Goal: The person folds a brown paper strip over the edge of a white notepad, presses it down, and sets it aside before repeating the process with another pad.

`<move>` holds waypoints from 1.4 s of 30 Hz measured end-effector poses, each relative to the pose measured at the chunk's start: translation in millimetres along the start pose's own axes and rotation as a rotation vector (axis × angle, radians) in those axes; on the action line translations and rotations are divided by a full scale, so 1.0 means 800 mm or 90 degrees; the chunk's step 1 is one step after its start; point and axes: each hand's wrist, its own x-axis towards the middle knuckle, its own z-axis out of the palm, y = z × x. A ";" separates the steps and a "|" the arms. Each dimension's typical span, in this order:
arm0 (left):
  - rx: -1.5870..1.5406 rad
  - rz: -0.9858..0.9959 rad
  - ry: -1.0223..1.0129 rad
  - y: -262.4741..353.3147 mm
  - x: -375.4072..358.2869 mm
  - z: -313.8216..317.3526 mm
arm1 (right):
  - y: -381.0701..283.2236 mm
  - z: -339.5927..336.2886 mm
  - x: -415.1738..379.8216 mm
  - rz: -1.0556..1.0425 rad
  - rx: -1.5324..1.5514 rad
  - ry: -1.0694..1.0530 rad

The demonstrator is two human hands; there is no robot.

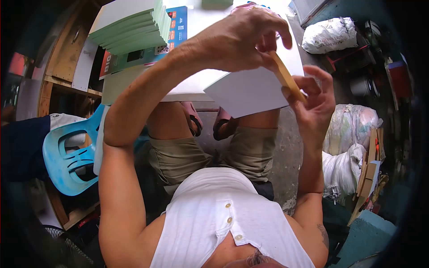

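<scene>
A flat, tan wooden strip (287, 77) slants between my two hands above my lap. My left hand (250, 38) is closed at its upper end, with the index finger curled out past it. My right hand (315, 96) grips the lower end between thumb and bent fingers. A white sheet of paper (250, 91) hangs below the left hand, its right side running up to the strip and its lower corner over my knee. Behind the left forearm, a fanned stack of pale green-edged sheets (134, 33) lies on the table.
A white table (196, 87) stands in front of my knees, with a blue printed sheet (178, 27) under the stack. To the left is a light blue plastic chair (73, 154). White sacks (330, 35) and a bulging clear plastic bag (351, 127) sit at the right.
</scene>
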 end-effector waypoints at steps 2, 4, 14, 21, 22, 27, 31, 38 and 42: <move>-0.029 -0.026 0.043 -0.011 -0.001 -0.023 | -0.005 0.000 0.042 -0.050 -0.072 -0.025; 0.024 -0.018 0.110 -0.010 0.001 -0.048 | 0.003 -0.004 0.090 -0.145 -0.146 -0.040; 0.350 0.165 0.237 -0.067 -0.100 0.014 | 0.085 0.041 0.083 -0.543 -0.385 -0.050; 0.335 0.093 0.302 -0.063 -0.168 0.112 | 0.138 0.049 -0.010 -0.512 -0.369 -0.049; 0.354 0.082 0.311 -0.062 -0.168 0.115 | 0.139 0.050 -0.012 -0.513 -0.362 -0.039; 0.349 0.056 0.349 -0.068 -0.174 0.126 | 0.136 0.047 -0.014 -0.473 -0.373 -0.025; 0.325 0.024 0.337 -0.059 -0.177 0.124 | 0.134 0.049 -0.015 -0.413 -0.323 -0.013; 0.247 -0.024 0.344 -0.058 -0.178 0.121 | 0.118 0.046 -0.014 -0.299 -0.296 -0.047; 0.177 -0.055 0.354 -0.058 -0.176 0.118 | 0.106 0.040 -0.010 -0.221 -0.304 -0.083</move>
